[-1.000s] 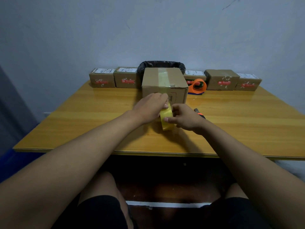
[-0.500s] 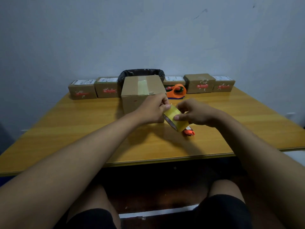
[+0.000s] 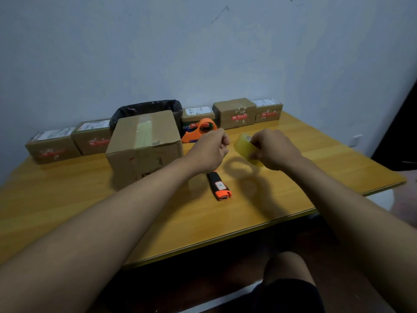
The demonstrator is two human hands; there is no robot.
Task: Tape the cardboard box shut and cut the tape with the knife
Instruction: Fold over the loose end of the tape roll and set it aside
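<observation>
Above the table, right hand grips tilted tape roll; left hand fisted, contents unclear.

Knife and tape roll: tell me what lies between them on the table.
Nothing solid. In the head view, between the knife and the tape roll held up in the right hand, only bare table shows, crossed by the roll's ring-shaped shadow.

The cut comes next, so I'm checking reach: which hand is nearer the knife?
Left. The left hand hovers just above the far end of the knife. The right hand is off to its right, holding the tape roll.
</observation>
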